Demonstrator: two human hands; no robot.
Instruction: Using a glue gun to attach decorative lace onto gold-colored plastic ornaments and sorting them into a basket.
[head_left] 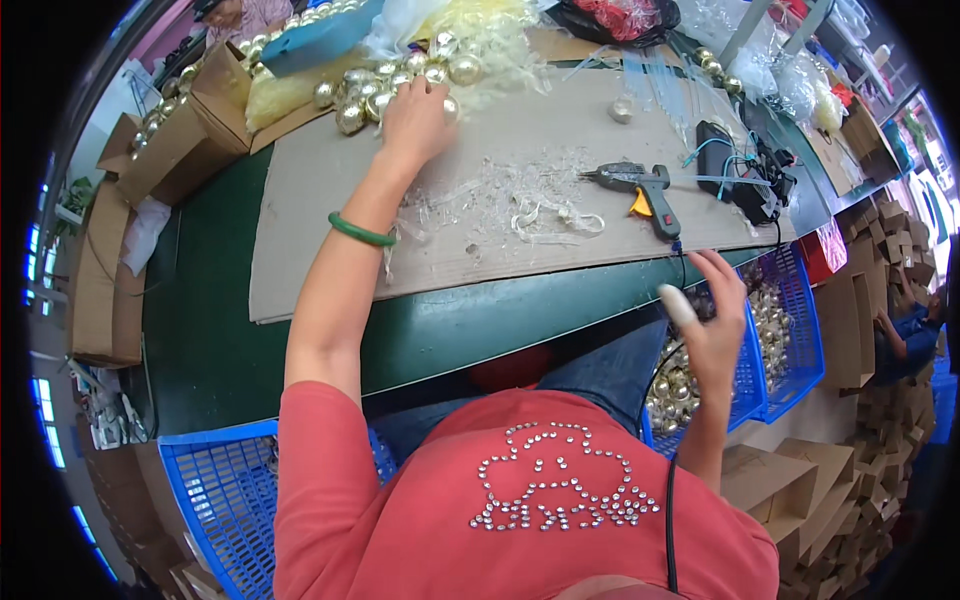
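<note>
Left grip (418, 120) at the balls (378, 104).
Round, lacking a long axis, they lie around its fingertips; whether it holds one cannot be told. Right grip (712, 322), fingers parted, is farther off.

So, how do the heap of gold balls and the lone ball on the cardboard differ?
The heap of gold balls holds many balls bunched together; the lone ball sits apart, to their right.
The heap meets the left grip, whose fingers are in among it; nothing grips the lone ball.
The heap looks warm gold, the lone ball paler.
Both show shiny, rounded surfaces and rest on the cardboard sheet.
</note>
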